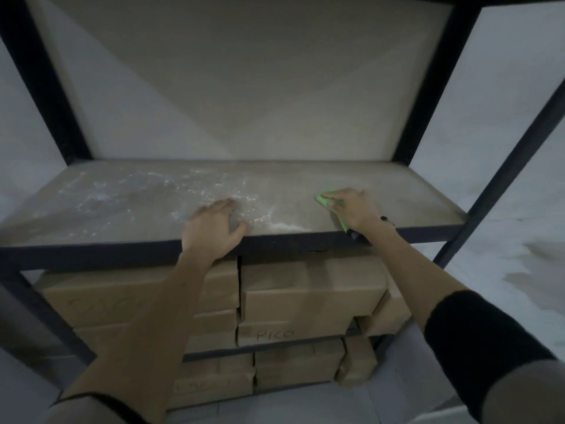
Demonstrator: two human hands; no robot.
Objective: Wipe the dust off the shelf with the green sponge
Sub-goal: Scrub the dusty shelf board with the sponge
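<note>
The shelf board (pixel 412 191) is a grey-beige panel in a black metal frame, with white dust (pixel 128 194) spread over its left and middle parts. A small ridge of dust (pixel 287 225) lies near the front edge between my hands. My right hand (pixel 354 209) presses the green sponge (pixel 324 201) flat onto the board right of centre, its fingers curled over the sponge. My left hand (pixel 214 228) rests open on the front edge of the board, fingers spread on the dusty surface.
Black uprights (pixel 46 87) frame the shelf on both sides, with another panel overhead. Below the board, several cardboard boxes (pixel 305 289) are stacked on lower shelves. A pale wall and floor surround the rack.
</note>
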